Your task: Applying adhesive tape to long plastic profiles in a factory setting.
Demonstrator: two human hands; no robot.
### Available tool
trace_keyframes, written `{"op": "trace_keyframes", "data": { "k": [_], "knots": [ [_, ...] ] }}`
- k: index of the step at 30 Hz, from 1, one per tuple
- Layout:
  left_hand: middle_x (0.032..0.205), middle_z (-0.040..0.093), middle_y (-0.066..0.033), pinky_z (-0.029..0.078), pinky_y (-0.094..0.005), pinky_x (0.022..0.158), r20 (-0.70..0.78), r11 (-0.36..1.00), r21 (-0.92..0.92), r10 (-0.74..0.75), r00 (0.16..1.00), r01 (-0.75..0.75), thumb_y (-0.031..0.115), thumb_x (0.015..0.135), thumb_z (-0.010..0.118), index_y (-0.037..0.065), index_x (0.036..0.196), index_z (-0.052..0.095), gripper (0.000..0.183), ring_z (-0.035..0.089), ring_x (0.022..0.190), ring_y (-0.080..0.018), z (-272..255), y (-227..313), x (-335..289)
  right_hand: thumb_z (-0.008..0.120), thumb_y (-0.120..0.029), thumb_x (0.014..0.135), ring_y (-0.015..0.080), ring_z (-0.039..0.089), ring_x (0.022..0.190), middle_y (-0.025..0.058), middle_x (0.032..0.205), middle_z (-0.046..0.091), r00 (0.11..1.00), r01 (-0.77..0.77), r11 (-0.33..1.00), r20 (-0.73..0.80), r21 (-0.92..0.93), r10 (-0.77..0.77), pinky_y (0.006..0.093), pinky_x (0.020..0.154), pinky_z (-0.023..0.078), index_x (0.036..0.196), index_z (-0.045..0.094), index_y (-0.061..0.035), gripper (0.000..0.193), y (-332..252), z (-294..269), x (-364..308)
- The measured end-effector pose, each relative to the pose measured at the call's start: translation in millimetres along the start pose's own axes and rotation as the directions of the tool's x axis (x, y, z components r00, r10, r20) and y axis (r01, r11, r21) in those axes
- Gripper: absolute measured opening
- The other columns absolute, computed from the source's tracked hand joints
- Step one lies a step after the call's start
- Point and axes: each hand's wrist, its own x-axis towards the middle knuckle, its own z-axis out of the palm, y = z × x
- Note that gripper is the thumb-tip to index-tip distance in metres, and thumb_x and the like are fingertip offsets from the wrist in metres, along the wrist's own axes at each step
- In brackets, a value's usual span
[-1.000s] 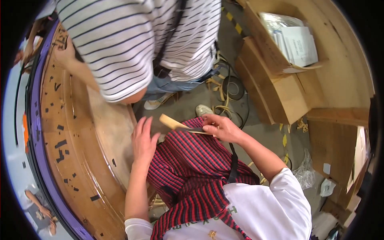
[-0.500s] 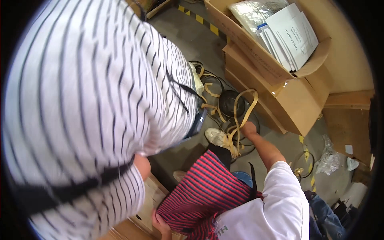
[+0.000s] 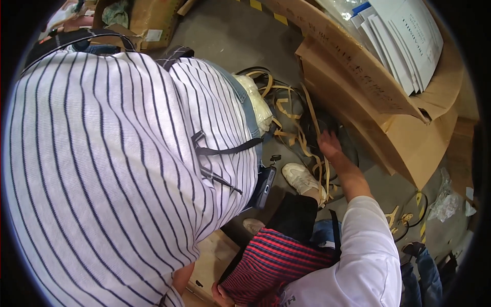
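My right hand (image 3: 330,144), blurred by motion, reaches low to a tangle of tan straps (image 3: 313,107) on the grey floor. A dark round coil (image 3: 327,123) lies right by its fingers, in shadow. Whether the hand grips a strap does not show. My left hand (image 3: 222,295) shows only in part at the lower edge, beside the red-and-black striped cloth (image 3: 279,261) hanging at my front. Its fingers are mostly hidden. A white shoe (image 3: 299,176) stands next to the straps.
A bent-over person in a white striped shirt (image 3: 112,153) fills the left side, a phone (image 3: 265,189) at the waist. A large cardboard box (image 3: 358,66) with white booklets (image 3: 404,43) stands at the right. Clear plastic wrap (image 3: 445,199) and a thin black loop (image 3: 409,230) lie beyond.
My right hand has moved farther forward toward the dark coil. The tan strap loop that stood up beside it now lies lower. The view has shifted, showing more of the other person's back.
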Motion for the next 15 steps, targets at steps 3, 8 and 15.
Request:
{"op": "trace_keyframes", "data": {
  "k": [3,8,15],
  "knots": [
    [0.1,0.057,-0.0149,0.039,-0.0336,0.085,0.022,0.999,0.05,0.004,1.0,-0.005,0.032,0.09,0.04,-0.004,0.106,0.053,0.042,0.053,0.093,-0.0247,-1,7,1,0.057,-0.023,0.073,0.0283,0.044,0.109,0.0132,0.107,0.054,0.976,0.028,0.98,0.208,0.197,-0.07,0.038,0.091,0.036,0.113,0.05,-0.0055,0.045,6,-23,3],
    [0.105,0.056,-0.0165,0.039,-0.0339,0.087,0.016,1.0,0.027,0.001,1.0,-0.002,0.03,0.09,0.04,-0.005,0.109,0.051,0.041,0.052,0.096,-0.0255,1,22,2,0.056,-0.022,0.072,0.0335,0.053,0.096,0.0179,0.092,0.059,0.973,-0.032,0.906,0.221,0.422,-0.068,0.0418,0.083,0.043,0.116,0.045,0.0025,0.051,11,-90,-41],
    [0.108,0.054,-0.0169,0.038,-0.0327,0.09,-0.119,0.979,-0.202,-0.006,0.993,-0.018,0.018,0.088,0.048,-0.005,0.118,0.043,0.038,0.051,0.1,-0.0235,15,18,6,0.069,-0.029,0.065,0.0253,0.062,0.076,0.0214,0.095,0.059,0.67,-0.483,0.6,0.71,0.638,-0.215,0.0351,0.066,0.049,0.124,0.034,0.0054,0.077,62,-193,-175]
  ]
}}
